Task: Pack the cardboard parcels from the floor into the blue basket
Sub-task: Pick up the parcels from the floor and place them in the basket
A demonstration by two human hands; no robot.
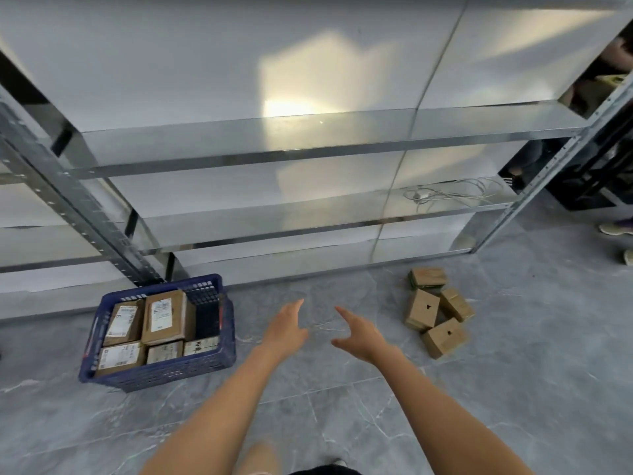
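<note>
Five labelled cardboard parcels [161, 317] sit packed in the blue lattice-walled plastic basket [171, 371], far left on the grey marbled floor [308, 423]. Four plain brown parcels [438, 313] lie clustered far right. Left hand [286, 329] and right hand [358, 334] reach forward between them, fingers extended, holding nothing.
</note>
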